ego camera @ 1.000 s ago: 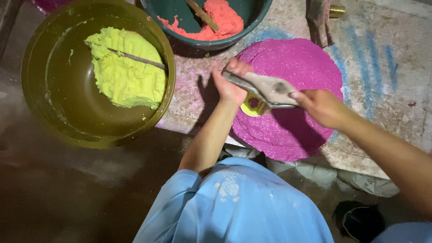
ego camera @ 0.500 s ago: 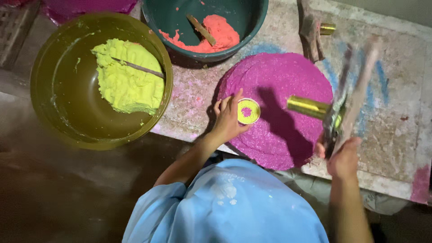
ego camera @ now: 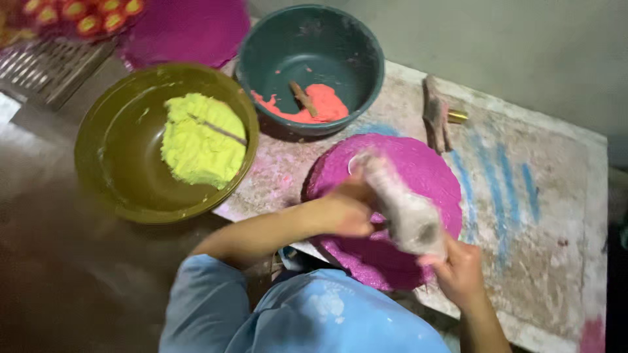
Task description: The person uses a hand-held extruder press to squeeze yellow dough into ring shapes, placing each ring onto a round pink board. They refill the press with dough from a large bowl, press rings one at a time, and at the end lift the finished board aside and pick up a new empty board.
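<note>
Gripping a blurred grey tool (ego camera: 405, 212) between them, both hands now meet over the pink disc (ego camera: 418, 170) in the middle of the frame. Half a second ago they were apart: the left hand (ego camera: 343, 209) pinched a small yellow-filled ring on the disc, and the right hand (ego camera: 461, 271) swung the tool off to the right. The ring is no longer visible, probably hidden beneath the tool, suggesting a pressing stroke. Both sets of fingers look clenched, the right around the tool's lower end; blur hides the left's exact hold. The view has shifted too, showing the yellow bowl (ego camera: 118, 176) and green bowl (ego camera: 353, 72) lower in the upper left.
</note>
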Available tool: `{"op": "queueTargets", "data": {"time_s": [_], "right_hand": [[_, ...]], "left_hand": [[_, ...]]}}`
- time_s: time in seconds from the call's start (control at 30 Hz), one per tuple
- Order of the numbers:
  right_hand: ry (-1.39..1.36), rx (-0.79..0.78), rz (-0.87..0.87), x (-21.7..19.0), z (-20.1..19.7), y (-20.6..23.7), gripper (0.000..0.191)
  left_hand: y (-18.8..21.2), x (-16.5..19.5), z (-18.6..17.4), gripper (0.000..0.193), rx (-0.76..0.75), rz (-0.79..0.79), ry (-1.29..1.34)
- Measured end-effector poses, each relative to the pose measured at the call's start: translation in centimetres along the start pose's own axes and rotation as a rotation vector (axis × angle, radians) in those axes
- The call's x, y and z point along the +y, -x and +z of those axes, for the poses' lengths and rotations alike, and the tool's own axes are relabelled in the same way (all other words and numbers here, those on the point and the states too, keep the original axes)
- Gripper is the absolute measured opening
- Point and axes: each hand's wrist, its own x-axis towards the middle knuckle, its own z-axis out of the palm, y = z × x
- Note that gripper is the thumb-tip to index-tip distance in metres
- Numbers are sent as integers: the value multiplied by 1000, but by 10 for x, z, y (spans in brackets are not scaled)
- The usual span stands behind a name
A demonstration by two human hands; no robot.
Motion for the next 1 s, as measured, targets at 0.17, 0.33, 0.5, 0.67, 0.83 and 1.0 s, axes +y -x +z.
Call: {"op": "queueTargets", "data": {"time_s": [0.17,0.33,0.5,0.67,0.83,1.0], "right_hand": [[153,-323,-791,-101,-6,-97,64],[74,-689,-1285,-175,34,-200,66],[-251,-1272,-894,-222,102,-214,46],[-483,-1355,-769,-231,163,-236,40],[-126,-864,-1012,-236,190,-281,29],[667,-186,-1421,-261,229,-358,36]], "left_hand": [[52,29,-85,77,-392,-72,397],[111,33,-145,44,-424,-280,405],[177,17,-181,34,-533,-527,48],[284,-28,-211,32,-228,-636,120],[368,-98,-264,44,-1,-922,465],[382,-151,-244,57,175,-590,1604]]}}
